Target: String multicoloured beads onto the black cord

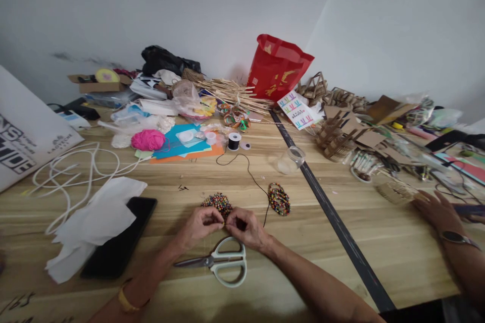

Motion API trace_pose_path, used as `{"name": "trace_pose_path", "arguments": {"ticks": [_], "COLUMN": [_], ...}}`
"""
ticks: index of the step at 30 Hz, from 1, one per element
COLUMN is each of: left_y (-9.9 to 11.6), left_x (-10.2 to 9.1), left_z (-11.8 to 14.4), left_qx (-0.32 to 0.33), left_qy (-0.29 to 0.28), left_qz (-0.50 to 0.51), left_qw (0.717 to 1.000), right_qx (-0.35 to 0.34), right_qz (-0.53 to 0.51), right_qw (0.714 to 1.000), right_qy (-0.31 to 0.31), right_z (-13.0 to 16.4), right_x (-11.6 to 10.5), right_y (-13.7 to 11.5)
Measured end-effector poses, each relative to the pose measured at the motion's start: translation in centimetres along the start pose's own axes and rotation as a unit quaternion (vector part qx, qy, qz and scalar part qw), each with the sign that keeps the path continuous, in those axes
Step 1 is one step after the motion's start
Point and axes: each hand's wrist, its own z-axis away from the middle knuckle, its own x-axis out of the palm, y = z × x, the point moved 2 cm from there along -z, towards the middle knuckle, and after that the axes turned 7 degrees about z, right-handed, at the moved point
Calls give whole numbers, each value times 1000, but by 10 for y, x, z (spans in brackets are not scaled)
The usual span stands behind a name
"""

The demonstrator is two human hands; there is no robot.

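My left hand (201,225) and my right hand (245,227) are closed in pinches, fingertips almost touching in front of a pile of small multicoloured beads (217,202). Something tiny, too small to name, sits between the fingertips. A thin black cord (249,166) comes off a spool (234,141) and goes out of sight at my right hand, which appears to grip it. Right of that hand lies a coil of strung beads (279,199). Scissors with pale green handles (229,262) rest just below both hands, blades pointing left.
A black phone (125,242) lies partly under white tissue (102,212) at left, near a white cable (91,176). A clear plastic cup (291,160) stands by the dark table strip (337,222). At right, another person's hand (435,212) rests near a woven piece (394,193). Craft supplies line the back.
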Motion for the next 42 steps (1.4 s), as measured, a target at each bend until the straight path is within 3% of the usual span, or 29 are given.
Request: {"name": "trace_pose_path", "arguments": {"ticks": [36,42], "left_y": [-7,-6], "left_x": [0,1], "left_z": [-1,-1], "left_qx": [-13,-3], "left_qy": [-6,-10], "left_qz": [12,-15], "left_qw": [1000,1000], "right_qx": [-3,-43], "right_qz": [-17,6], "right_qw": [1000,999], "right_qy": [-7,2], "right_z": [1,0], "right_x": [0,-1], "right_y": [-2,-5]}}
